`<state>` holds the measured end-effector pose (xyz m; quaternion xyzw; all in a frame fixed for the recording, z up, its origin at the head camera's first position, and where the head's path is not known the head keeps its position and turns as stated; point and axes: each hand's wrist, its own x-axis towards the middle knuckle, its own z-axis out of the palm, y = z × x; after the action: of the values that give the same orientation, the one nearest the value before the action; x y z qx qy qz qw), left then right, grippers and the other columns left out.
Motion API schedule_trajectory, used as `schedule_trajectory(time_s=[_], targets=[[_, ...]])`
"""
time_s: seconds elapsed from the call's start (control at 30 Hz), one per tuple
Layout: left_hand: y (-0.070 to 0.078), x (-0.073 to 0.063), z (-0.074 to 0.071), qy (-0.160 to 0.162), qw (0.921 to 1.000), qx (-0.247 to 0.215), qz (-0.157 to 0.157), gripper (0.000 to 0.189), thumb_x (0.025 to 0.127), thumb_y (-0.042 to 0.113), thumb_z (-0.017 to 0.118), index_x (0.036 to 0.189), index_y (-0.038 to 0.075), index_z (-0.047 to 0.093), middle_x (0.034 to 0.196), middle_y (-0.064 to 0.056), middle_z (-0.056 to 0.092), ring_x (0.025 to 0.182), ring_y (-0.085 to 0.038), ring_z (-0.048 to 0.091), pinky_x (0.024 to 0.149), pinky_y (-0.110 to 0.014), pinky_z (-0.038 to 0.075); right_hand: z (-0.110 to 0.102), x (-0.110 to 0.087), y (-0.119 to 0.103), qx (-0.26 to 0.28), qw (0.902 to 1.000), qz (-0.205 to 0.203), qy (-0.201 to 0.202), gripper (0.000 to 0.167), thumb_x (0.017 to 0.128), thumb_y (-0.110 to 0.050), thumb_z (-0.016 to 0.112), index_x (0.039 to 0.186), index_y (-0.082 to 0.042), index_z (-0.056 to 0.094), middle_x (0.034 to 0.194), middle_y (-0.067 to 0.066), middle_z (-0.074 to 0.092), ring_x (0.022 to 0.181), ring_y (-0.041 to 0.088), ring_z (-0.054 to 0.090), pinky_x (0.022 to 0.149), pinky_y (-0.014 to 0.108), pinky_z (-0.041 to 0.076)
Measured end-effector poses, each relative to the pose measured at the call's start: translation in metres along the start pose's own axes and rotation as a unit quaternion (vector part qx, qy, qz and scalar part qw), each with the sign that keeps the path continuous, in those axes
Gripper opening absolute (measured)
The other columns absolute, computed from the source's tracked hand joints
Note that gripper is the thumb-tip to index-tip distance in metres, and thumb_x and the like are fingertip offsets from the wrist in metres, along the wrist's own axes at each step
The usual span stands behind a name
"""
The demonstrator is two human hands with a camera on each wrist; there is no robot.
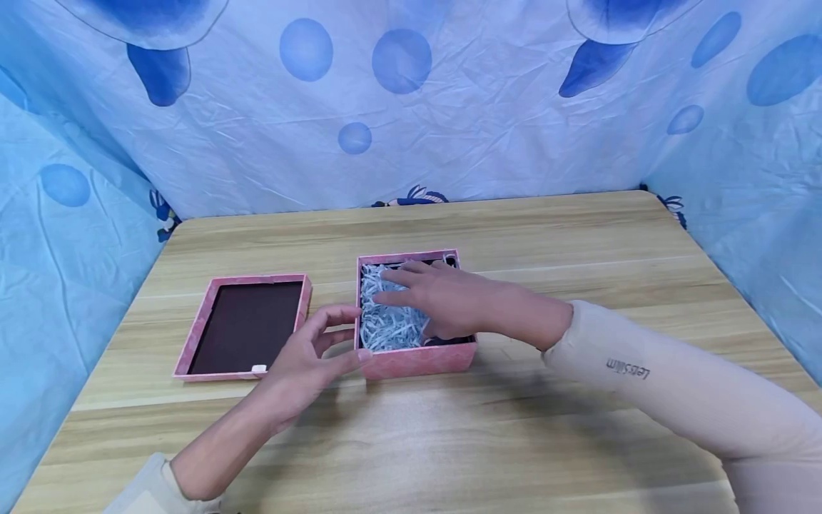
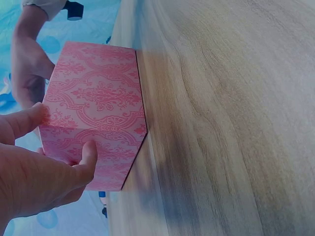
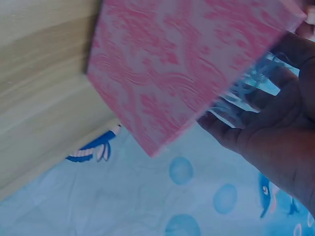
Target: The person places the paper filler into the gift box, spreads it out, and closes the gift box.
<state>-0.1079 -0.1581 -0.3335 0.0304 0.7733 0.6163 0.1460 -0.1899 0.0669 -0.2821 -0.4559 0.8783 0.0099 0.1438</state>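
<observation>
A pink patterned box (image 1: 417, 363) stands uncovered on the table, filled with light-blue shredded paper (image 1: 392, 327). My left hand (image 1: 311, 360) is at its left side, fingertips by the left wall and thumb at the near left corner. In the left wrist view, that hand (image 2: 49, 172) touches the box's embossed wall (image 2: 106, 93). Over the filling my right hand (image 1: 449, 296) lies palm down, fingers spread and pointing left. From the right wrist, pale paper strands (image 3: 236, 101) show between the right hand's fingers (image 3: 256, 98), just past the rim.
Left of the box lies its pink-rimmed lid (image 1: 193, 335), dark inside face up, with a small white tag (image 1: 259, 368) at its near edge. The wooden table (image 1: 546, 243) is backed and flanked by blue sea-patterned cloth (image 1: 488, 128).
</observation>
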Motion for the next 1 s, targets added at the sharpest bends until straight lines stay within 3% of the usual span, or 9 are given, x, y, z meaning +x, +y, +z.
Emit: schedule_trajectory(time_s=[0.17,0.5,0.73,0.87,1.0], targets=[[0.001,0.0,0.0,0.001,1.0,-0.007,-0.002,0.064,0.082,0.02,0.077,0.136,0.012,0.044,0.137,-0.004,0.045,0.126,-0.023,0.048,0.093,-0.03,0.048,-0.011,-0.012,-0.006,0.023,0.9995,0.009,0.019,0.083,0.081,-0.021,0.079,0.15,-0.029,0.034,0.159,0.005,0.02,0.145,0.031,0.017,0.112,0.055,0.023],[0.003,-0.003,0.002,0.0,0.9999,-0.012,0.001,0.063,0.083,0.018,0.077,0.135,0.008,0.044,0.138,-0.008,0.045,0.127,-0.026,0.047,0.094,-0.027,0.047,-0.018,-0.023,-0.015,0.036,0.9983,0.011,0.044,0.081,0.08,-0.016,0.079,0.149,-0.025,0.037,0.159,0.007,0.02,0.143,0.032,0.023,0.106,0.046,0.038],[0.003,-0.002,0.001,0.003,1.0,-0.006,-0.004,0.065,0.081,0.019,0.078,0.136,0.01,0.044,0.136,-0.006,0.045,0.126,-0.024,0.048,0.093,-0.027,0.048,-0.019,-0.025,-0.018,0.058,0.995,0.02,0.079,0.072,0.088,-0.033,0.071,0.15,-0.022,0.035,0.157,0.008,0.025,0.14,0.031,0.032,0.106,0.047,0.038],[0.003,-0.002,0.002,0.002,0.9999,-0.01,0.001,0.065,0.081,0.018,0.078,0.136,0.009,0.044,0.137,-0.007,0.045,0.126,-0.025,0.047,0.093,-0.027,0.048,-0.015,-0.026,-0.022,0.098,0.9889,0.031,0.107,0.067,0.093,-0.036,0.064,0.151,-0.023,0.033,0.156,0.008,0.026,0.139,0.028,0.034,0.106,0.046,0.038],[0.005,-0.003,0.002,0.002,0.9998,-0.016,0.012,0.063,0.083,0.017,0.076,0.136,0.008,0.044,0.139,-0.006,0.045,0.128,-0.024,0.046,0.093,-0.025,0.047,-0.011,-0.025,-0.028,0.16,0.9747,0.043,0.15,0.066,0.096,-0.039,0.058,0.153,-0.027,0.027,0.158,0.006,0.023,0.141,0.025,0.03,0.109,0.044,0.035]])
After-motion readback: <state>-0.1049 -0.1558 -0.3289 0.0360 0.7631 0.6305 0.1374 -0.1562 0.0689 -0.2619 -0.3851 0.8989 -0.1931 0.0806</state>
